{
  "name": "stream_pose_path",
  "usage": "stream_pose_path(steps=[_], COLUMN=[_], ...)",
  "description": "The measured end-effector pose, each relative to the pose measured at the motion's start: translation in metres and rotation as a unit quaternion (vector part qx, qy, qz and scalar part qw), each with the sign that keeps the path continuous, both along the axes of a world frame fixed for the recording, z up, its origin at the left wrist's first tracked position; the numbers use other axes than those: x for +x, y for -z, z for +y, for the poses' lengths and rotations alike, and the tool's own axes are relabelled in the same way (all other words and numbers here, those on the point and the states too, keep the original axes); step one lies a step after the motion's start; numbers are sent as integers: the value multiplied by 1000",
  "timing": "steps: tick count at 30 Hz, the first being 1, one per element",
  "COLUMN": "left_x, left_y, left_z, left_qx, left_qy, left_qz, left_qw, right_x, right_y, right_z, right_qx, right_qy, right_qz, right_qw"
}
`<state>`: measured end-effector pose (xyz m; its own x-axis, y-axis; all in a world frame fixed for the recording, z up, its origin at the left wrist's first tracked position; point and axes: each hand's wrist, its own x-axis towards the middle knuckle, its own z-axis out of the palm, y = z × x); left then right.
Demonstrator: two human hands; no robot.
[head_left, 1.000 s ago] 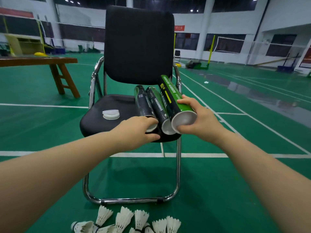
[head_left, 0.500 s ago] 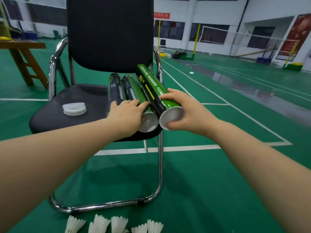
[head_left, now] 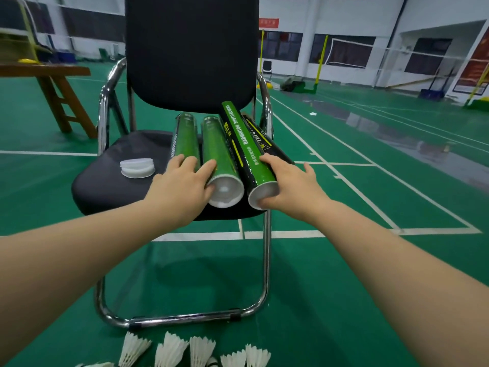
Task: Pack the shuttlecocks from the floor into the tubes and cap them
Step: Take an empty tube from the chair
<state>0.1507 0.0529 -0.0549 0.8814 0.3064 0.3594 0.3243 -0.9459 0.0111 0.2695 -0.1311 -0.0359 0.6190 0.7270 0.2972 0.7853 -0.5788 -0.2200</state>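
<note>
Big indoor badminton hall, smooth green court floor (head_left: pixel 344 287) with white painted lines, nets and pillars way off in the back. Front and centre is a chair (head_left: pixel 190 49): black woven-fabric back and seat on a shiny bent chrome tube frame. Off to the left stands a brown wooden bench (head_left: pixel 45 71) with slanted legs.

Three long cardboard tubes lie on the seat, open ends toward the camera, glossy green and black print. The left tube (head_left: pixel 185 136) and middle tube (head_left: pixel 217 149) lie flat side by side. The right tube (head_left: pixel 246 152) is tilted, far end up against the chair back.

Left hand (head_left: pixel 180 189) lies across the left and middle tubes with fingers stretched out fairly straight, so no real grip. Right hand (head_left: pixel 293 189) has its grip on the right tube near the white-lined mouth, fingers on top, thumb at the rim.

White feathered shuttlecocks (head_left: pixel 201 349) sit in a row on the floor just in front of the chair. Stacked round translucent white plastic caps (head_left: pixel 137 168) sit on the seat beside the left tube.
</note>
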Motion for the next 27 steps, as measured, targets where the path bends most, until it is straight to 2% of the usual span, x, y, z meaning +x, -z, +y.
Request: stream_pose_path(steps=[3,7,15,20,23,27], left_x=[-8,-18,-28,-34,-41,-55], left_y=[-2,-2,-4,11,23,22], left_z=[6,16,34,36,48,50], left_qx=[-8,8,47,60,89,135], left_qy=[-11,-9,4,-4,46,95], left_qz=[-9,-7,24,-3,-53,-60], left_qw=[1000,1000,999,998,994,985], right_x=[-2,-5,-10,-33,-53,-75], right_y=[2,-1,-5,0,7,21], right_z=[9,23,33,34,38,51], right_qx=[-23,-69,-89,-16,23,66], right_qy=[26,11,16,13,-19,-60], right_qz=[-29,-68,-73,-126,-170,-219], right_qw=[999,995,993,992,985,972])
